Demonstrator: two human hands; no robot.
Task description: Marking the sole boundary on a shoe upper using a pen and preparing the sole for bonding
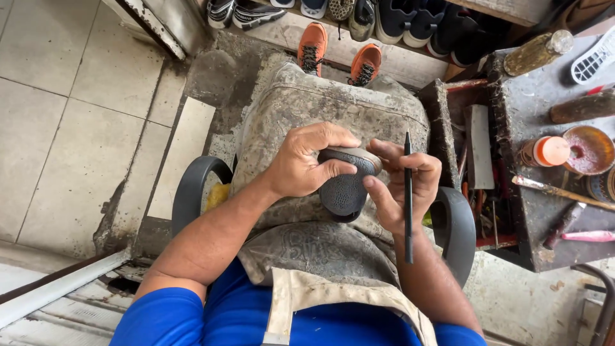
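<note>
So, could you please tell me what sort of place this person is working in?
Most likely a shoe-repair workshop. The left hand grips a dark textured shoe sole, the right hand holds a thin black pen-like tool, a row of shoes lines the wall, and a stained workbench carries tools.

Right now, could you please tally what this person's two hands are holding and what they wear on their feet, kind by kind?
Dark pebbled shoe sole piece, in the left hand with the right hand touching it: 1
Thin black stick-like tool, in the right hand: 1
Orange shoes, on the feet: 2
Total: 4
</note>
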